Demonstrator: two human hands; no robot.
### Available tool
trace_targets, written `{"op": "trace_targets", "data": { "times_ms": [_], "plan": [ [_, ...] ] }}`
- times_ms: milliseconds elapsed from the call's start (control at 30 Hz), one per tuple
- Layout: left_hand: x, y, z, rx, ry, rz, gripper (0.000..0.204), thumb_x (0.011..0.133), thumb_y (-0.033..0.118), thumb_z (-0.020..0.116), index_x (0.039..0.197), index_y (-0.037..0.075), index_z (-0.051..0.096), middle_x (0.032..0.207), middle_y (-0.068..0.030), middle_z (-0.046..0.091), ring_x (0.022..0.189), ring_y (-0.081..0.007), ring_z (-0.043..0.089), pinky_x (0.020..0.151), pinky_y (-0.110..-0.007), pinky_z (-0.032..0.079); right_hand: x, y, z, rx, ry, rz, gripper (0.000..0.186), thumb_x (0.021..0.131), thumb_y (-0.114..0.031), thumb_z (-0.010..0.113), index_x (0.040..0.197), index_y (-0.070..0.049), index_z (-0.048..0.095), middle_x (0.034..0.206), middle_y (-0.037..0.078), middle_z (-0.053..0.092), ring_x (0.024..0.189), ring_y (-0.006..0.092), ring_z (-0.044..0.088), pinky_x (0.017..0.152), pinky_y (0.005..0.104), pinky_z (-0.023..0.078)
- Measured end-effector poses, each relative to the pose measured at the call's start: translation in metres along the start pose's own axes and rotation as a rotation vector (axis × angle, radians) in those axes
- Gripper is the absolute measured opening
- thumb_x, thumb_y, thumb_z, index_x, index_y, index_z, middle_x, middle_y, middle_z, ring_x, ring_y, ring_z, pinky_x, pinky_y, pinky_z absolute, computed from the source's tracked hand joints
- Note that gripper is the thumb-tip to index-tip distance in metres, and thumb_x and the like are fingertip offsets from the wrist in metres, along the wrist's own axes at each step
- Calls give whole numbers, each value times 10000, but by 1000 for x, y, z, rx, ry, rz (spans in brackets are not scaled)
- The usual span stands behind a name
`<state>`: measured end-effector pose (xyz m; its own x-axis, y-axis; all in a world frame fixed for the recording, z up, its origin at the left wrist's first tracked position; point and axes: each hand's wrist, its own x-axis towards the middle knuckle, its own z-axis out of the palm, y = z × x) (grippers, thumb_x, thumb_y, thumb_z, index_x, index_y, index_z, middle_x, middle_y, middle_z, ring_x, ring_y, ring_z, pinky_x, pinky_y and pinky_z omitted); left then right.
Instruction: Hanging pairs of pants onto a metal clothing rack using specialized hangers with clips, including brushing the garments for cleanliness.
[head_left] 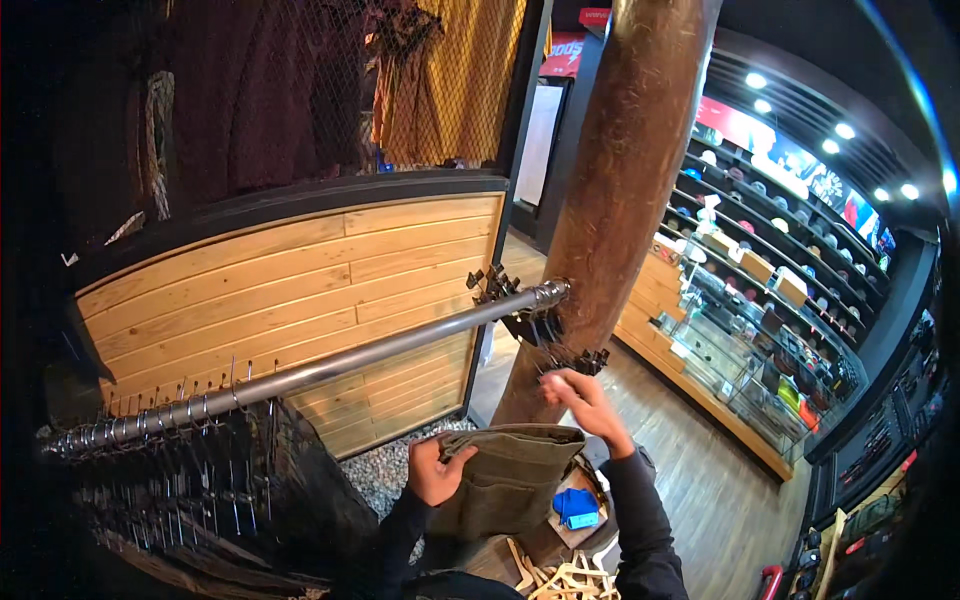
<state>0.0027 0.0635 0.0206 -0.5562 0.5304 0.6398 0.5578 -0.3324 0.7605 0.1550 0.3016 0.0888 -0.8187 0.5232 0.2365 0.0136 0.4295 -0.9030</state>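
My left hand (437, 470) pinches the waistband corner of a pair of olive-brown trousers (510, 480). The trousers hang in front of me, folded, with pocket seams showing. Above their right corner is my right hand (588, 402), its fingers curled closed. It is next to a bunch of black clip hangers (592, 362) hanging at the post end of a metal rail (380, 350). Whether its fingers grip one of these hangers I cannot make out.
Dark trousers (320, 480) hang packed along the rail's left part. A thick wooden post (625, 150) holds its far end. Wooden hangers (575, 580) and a blue item (577, 507) lie below. A glass counter (740, 375) and cap shelves (770, 210) stand at right.
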Motion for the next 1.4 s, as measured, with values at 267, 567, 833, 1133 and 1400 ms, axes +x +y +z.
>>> {"op": "trace_targets", "data": {
  "times_ms": [267, 567, 833, 1133, 1400],
  "plan": [
    [-1, -55, -26, 4, -79, -70, 218, 842, 89, 768, 1016, -13, 687, 852, -161, 699, 812, -274, 693, 725, -410, 544, 113, 85, 55, -720, 396, -421, 582, 847, -257, 727, 1312, 36, 534, 1105, 253, 668, 1064, 439, 618, 907, 477, 502],
    [1, -45, -36, 96, 170, -32, 155, 792, 59, 755, 935, 9, 724, 818, -160, 723, 770, -278, 726, 692, -340, 544, 158, 109, 90, -625, 741, -285, 531, 904, -241, 687, 1315, 60, 539, 1114, 252, 647, 987, 396, 650, 807, 452, 528],
    [4, -43, -16, 109, 349, -193, 187, 806, -12, 724, 990, -26, 690, 1027, -171, 710, 901, -231, 703, 811, -331, 529, 154, 79, 106, -419, 296, -266, 161, 959, -198, 603, 1063, -89, 659, 793, 127, 720, 716, 356, 697, 603, 433, 519],
    [27, -22, -8, 330, 251, -62, 410, 805, 73, 680, 1200, -28, 638, 1353, -164, 605, 1293, -286, 547, 1068, -384, 404, 124, 42, 104, 14, -422, -601, 182, 894, -159, 698, 996, -9, 683, 864, 161, 704, 717, 321, 699, 629, 361, 536],
    [13, -24, 15, 448, 235, -205, 312, 887, 248, 745, 928, -55, 679, 879, -176, 716, 815, -320, 706, 775, -397, 534, 116, 22, 89, 108, -649, -590, 341, 791, -57, 739, 1123, -34, 668, 951, 135, 695, 859, 315, 698, 778, 360, 562]
  ]
}}
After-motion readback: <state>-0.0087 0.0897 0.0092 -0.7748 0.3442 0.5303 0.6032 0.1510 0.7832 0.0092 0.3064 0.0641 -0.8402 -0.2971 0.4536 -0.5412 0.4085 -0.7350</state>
